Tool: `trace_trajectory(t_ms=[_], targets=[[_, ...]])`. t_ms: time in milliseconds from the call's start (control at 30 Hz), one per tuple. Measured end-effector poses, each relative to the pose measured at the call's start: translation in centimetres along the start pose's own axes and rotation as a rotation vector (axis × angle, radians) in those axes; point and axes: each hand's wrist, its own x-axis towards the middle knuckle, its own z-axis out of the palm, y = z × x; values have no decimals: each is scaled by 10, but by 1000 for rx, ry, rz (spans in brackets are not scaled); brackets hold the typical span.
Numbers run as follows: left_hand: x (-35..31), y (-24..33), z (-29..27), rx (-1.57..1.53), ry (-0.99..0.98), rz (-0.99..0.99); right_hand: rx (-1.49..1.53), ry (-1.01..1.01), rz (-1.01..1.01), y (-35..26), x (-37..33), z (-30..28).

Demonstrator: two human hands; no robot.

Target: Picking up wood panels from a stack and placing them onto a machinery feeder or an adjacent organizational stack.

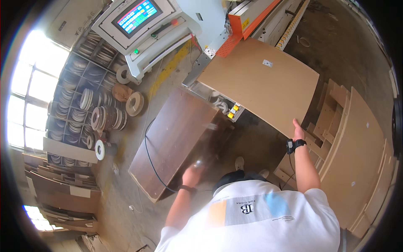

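My right hand [298, 132], with a black band on its wrist, grips the near edge of a large light brown panel [260, 84], thumb on top. The panel lies flat on the infeed of an edge-banding machine [252, 14]. My left hand [193, 173] is blurred by motion. It sits at the near right edge of a dark brown board [172, 138] that lies lower, to the left of the panel. Whether its fingers hold the board is unclear.
A control console with a coloured screen [138, 17] stands at the top left. Racks with rolls of edge tape [84, 109] line the left side, and a black cable [147, 153] crosses the dark board. Stacked light panels [357, 159] stand at my right.
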Motion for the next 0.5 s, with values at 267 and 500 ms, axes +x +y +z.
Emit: trace_trajectory(t_ms=[267, 500], targets=[[-1, 11, 10, 49, -110, 462, 84, -11, -302, -2, -10, -44], [37, 47, 127, 351, -660, 697, -31, 165, -122, 37, -83, -221]])
